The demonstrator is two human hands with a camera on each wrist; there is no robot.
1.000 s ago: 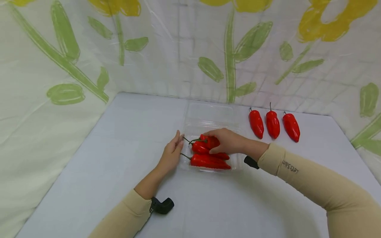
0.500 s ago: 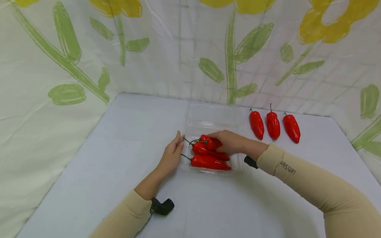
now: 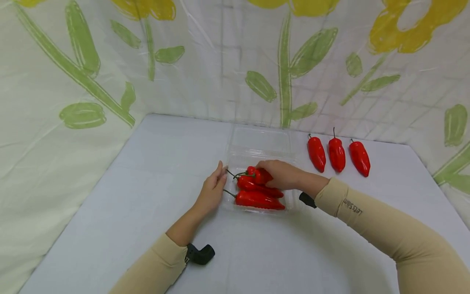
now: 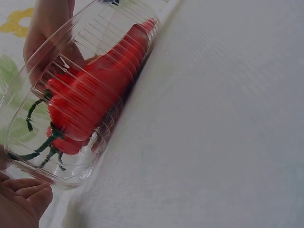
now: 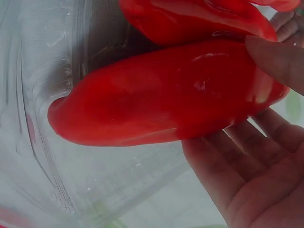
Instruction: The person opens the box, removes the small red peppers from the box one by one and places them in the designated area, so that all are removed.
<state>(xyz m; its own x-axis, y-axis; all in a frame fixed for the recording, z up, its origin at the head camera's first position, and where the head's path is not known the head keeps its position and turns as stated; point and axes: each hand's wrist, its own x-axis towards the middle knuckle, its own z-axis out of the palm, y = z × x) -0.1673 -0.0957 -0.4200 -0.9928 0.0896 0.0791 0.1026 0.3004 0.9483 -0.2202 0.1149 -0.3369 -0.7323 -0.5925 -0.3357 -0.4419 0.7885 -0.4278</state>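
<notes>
A clear hinged plastic container (image 3: pixel 225 206) stands with its lid (image 3: pixel 261 139) laid back behind it. Inside, one red pepper (image 3: pixel 258 200) lies along the front wall and another pepper (image 3: pixel 253 184) just behind it. My right hand (image 3: pixel 280 174) reaches in from the right, gripping a third red pepper (image 5: pixel 156 95) between thumb and fingers. A bit of red (image 3: pixel 251 170) shows behind that pepper, partly covered. Against the container's left end rests my left hand (image 3: pixel 210 190), its fingers fairly straight. Green stems point toward it.
Three more red peppers (image 3: pixel 316 154) lie in a row at the back right of the white table (image 3: pixel 154 171). A curtain with painted flowers (image 3: pixel 205 81) hangs behind the table. Each wrist carries a black camera (image 3: pixel 201 255).
My right hand shifts very slightly with the pepper it grips, low over the back of the container. The left hand and the other peppers stay in place.
</notes>
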